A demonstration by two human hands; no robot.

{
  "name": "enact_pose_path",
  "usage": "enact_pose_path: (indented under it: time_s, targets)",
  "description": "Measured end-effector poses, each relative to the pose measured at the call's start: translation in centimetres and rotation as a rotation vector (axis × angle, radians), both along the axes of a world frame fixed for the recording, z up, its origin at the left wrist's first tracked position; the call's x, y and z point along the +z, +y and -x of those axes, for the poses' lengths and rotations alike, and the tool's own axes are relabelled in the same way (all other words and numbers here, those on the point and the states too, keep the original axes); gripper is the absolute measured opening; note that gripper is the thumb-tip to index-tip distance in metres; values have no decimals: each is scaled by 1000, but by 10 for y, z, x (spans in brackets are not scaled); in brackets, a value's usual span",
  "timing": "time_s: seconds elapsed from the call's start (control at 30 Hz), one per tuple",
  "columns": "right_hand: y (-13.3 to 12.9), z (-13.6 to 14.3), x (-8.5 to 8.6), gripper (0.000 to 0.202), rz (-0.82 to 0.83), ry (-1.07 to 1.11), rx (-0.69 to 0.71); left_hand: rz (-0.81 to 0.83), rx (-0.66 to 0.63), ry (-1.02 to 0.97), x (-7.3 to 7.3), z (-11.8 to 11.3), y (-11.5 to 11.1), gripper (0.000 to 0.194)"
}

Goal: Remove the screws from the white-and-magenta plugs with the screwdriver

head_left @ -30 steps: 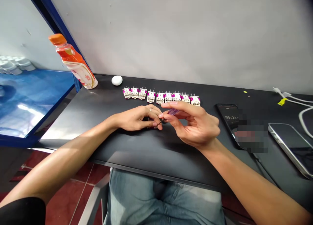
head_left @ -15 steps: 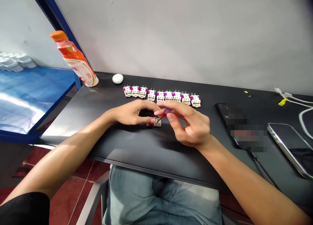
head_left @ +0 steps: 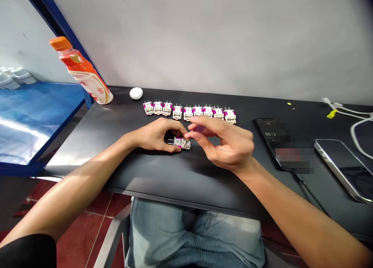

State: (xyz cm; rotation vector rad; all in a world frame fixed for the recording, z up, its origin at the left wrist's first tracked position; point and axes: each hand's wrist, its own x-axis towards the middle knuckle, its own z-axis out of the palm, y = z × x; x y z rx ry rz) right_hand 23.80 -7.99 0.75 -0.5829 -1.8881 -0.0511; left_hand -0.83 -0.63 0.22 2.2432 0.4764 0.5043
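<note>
A white and purple electrical plug part (head_left: 178,142) with metal pins lies on the black table in front of me, its pins pointing left. My left hand (head_left: 159,135) grips it between thumb and fingers from the left. In my right hand (head_left: 229,140) is a small screwdriver (head_left: 199,128) with a translucent purple handle, pinched between thumb and fingers. Its thin shaft slants down to the right end of the plug part; whether the tip sits in a screw is too small to tell. Behind my hands stands a row of several similar plug parts (head_left: 177,112).
An orange-capped bottle (head_left: 83,73) and a white egg-shaped object (head_left: 136,93) stand at the back left. To the right lie a black phone (head_left: 266,138) with a cable, a second phone (head_left: 344,169) and white cables (head_left: 354,114). The table's front edge (head_left: 180,204) is above my lap.
My left fingers have shifted, so more of the plug part, including its pins, shows. My right thumb and fingers have closed further around the screwdriver. The whole view has shifted slightly.
</note>
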Motion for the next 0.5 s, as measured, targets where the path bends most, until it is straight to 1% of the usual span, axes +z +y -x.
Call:
enact_pose_path:
  time_s: [0.07, 0.1, 0.2, 0.23, 0.27, 0.33, 0.4, 0.5]
  targets:
    - [1, -1, 1, 47, -69, -3, -51, 13, -5, 2, 1, 0, 0, 31]
    - [1, -2, 2, 48, -72, -23, -50, 17, -9, 0, 1, 0, 0, 31]
    - [1, -3, 4, 59, 12, -85, 38, 1, -13, -19, 2, 2, 2, 33]
    - [1, -3, 4, 59, 27, -85, 56, -10, -9, -17, 2, 2, 3, 35]
    - [1, -4, 4, 56, 19, -71, 50, -20, -4, -12, 2, 2, 4, 36]
    - [1, -4, 4, 47, -52, -36, -4, -24, 1, 10, 2, 3, 4, 36]
    - [0, -5, 5, 44, -99, -53, -42, -16, -4, 16, 2, 3, 5, 35]
    - [0, -5, 5, 50, -35, -108, 26, -15, -6, -7, 2, 3, 5, 34]
